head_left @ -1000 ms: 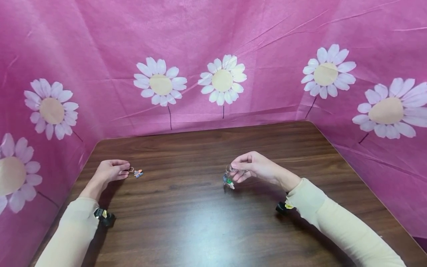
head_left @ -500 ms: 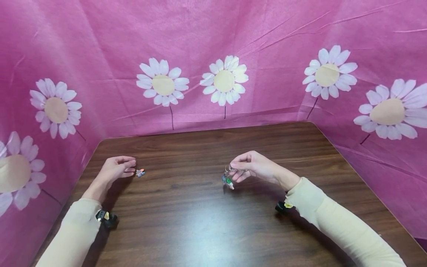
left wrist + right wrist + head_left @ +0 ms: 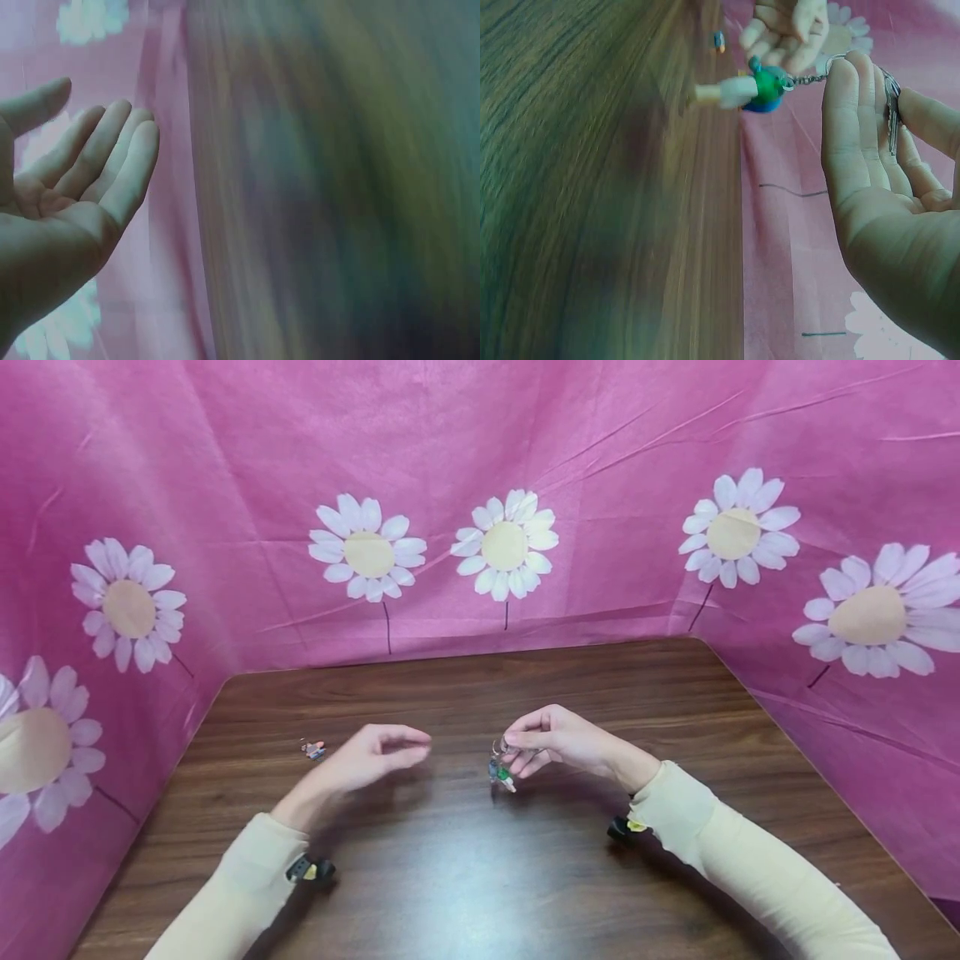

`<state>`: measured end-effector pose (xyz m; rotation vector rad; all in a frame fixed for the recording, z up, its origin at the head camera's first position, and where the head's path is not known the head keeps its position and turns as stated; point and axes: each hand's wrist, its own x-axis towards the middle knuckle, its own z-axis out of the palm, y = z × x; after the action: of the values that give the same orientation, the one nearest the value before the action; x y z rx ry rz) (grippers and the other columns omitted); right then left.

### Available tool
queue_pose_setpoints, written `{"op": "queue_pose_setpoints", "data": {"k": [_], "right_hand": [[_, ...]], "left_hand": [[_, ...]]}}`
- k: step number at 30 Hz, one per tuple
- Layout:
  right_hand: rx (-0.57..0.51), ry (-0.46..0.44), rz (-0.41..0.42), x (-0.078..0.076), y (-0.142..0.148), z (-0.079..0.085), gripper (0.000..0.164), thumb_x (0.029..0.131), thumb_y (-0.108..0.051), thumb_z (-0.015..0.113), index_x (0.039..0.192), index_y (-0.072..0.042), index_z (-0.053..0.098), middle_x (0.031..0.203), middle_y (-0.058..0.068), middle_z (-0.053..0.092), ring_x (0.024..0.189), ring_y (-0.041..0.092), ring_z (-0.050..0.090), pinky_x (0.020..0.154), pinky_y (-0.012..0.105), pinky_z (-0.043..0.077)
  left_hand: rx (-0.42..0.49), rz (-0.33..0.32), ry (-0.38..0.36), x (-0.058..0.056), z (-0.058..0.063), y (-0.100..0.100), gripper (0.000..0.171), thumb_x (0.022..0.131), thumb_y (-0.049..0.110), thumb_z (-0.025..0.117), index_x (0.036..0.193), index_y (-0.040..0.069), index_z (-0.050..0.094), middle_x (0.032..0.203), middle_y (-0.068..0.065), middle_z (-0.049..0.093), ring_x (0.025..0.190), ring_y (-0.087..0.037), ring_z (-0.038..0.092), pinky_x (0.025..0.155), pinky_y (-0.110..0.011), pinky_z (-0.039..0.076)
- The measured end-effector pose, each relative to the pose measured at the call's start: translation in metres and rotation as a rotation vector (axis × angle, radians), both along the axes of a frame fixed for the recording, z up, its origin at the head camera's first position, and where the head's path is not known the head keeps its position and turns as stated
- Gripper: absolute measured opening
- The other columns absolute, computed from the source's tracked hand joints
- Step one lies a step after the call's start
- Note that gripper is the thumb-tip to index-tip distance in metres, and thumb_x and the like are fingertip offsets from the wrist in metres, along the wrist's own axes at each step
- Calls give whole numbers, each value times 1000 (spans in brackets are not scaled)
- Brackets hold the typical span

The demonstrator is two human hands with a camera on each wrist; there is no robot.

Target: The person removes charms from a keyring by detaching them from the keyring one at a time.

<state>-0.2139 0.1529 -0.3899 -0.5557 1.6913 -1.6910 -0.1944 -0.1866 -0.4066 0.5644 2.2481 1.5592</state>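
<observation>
Right hand [image 3: 546, 747]: pinching a key [image 3: 893, 112] between thumb and fingers. Joined on through a ring [image 3: 835, 57] at the fingertips, then by a short chain [image 3: 808, 79], to a green-and-white charm [image 3: 760, 86] with a bit of blue alongside. Seen from the head: just below and slightly left of the right fingertips, dangling toward the table [image 3: 480, 860]. Long axis: downward from the right hand, slanting a little rightward at the lower end. Cannot tell whether touching the table or just above it.

Left hand [image 3: 375, 758]: fingers loosely straight, thumb held apart from them, holding nothing. Pointing across at the right hand, not in contact with it or with anything it holds.

Main relation: charm between the two hands, off to the right of the left fingertips, directly under the right ones. Nearer by far to the right hand; well within line of the left but apart from it.

Also a small orange-and-blue charm [image 3: 315, 749]: lying on the table to the left of the left hand, near its back, touched by neither hand. Well apart from the right hand. Too small to judge its long axis. Beyond both hands: pink cloth [image 3: 427, 443] with white flowers [image 3: 505, 545]
</observation>
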Motion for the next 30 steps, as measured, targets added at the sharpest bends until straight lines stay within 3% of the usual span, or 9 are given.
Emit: {"op": "queue_pose_setpoints", "data": {"k": [3, 8, 13, 16, 20, 24, 30], "right_hand": [[-7, 2, 22, 1, -6, 0, 28, 100, -15, 66, 116, 8, 68, 99, 19, 73, 84, 24, 73, 87, 54, 56], [-33, 1, 33, 3, -12, 1, 27, 101, -13, 63, 116, 9, 67, 99, 18, 73, 83, 24, 72, 87, 55, 56], [-61, 7, 52, 4, -15, 0, 27, 102, -11, 62, 117, 10, 67, 99, 19, 73, 84, 24, 73, 87, 54, 56], [-69, 15, 59, 5, -15, 0, 27, 102, -11, 62, 117, 11, 66, 97, 19, 73, 83, 24, 73, 85, 52, 58], [-69, 6, 53, 4, -13, -1, 27, 101, -11, 63, 117, 11, 66, 97, 20, 73, 81, 24, 72, 84, 50, 59], [-51, 3, 54, 4, -12, -1, 28, 101, -12, 63, 116, 12, 65, 98, 23, 71, 79, 24, 72, 84, 53, 58], [-2, 24, 105, 3, -9, -3, 38, 101, -15, 64, 118, 19, 60, 99, 28, 70, 78, 24, 73, 84, 58, 56]], "left_hand": [[-21, -99, 51, 6, 1, 25, 48, 98, 24, 69, 136, -4, 59, 134, -19, 63, 119, -28, 64, 101, -35, 50], [67, -202, 49, 11, -1, 56, 47, 98, 20, 70, 138, -1, 57, 131, -13, 66, 122, -31, 62, 103, -37, 49], [133, -168, 122, 13, 0, 71, 30, 96, 13, 71, 123, -1, 68, 110, -9, 74, 102, -27, 70, 90, -36, 57], [157, -142, 145, 14, 2, 73, 20, 97, 12, 70, 113, -1, 72, 100, -11, 74, 94, -33, 70, 82, -33, 59], [141, -122, 139, 14, 5, 73, 16, 98, 14, 69, 108, 2, 73, 97, -9, 74, 93, -33, 70, 81, -30, 57], [111, -112, 145, 12, 7, 71, 18, 99, 15, 68, 107, 1, 73, 95, -7, 74, 89, -21, 68, 80, -31, 57], [45, -172, 145, 9, 12, 66, 16, 100, 15, 65, 107, 3, 73, 92, -5, 73, 87, -18, 67, 82, -40, 57]]}}
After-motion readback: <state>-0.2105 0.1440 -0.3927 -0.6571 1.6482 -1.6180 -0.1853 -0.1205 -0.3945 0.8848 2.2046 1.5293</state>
